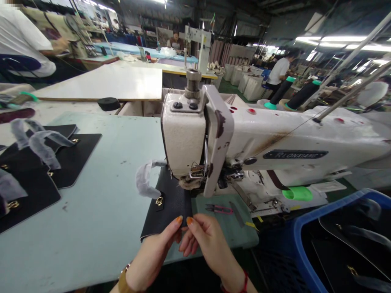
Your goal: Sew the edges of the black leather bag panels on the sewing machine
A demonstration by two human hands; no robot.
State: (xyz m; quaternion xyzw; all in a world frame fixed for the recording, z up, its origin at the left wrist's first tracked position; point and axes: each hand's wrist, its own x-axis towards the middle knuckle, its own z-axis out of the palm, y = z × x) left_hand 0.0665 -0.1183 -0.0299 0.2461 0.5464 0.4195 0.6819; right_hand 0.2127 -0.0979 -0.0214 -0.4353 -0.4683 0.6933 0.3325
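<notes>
A black leather bag panel [172, 209] lies on the pale green table under the head of a white sewing machine [183, 138]. On its left side sits a gold metal fitting with a handle [143, 183] wrapped in whitish film. My left hand [152, 254] pinches the panel's near edge between thumb and fingers. Close beside it, my right hand [212, 244] pinches the same edge at the near right corner, its other fingers curled below. The two thumbs almost touch. The needle area is hidden behind the machine head.
More black panels [76, 158] with wrapped handles lie at the left. Pink-handled thread snips [222, 209] rest right of the panel. A blue crate [297, 248] holding black pieces stands at the right. A black roll [108, 104] sits behind the table [97, 219]. Other people work farther back.
</notes>
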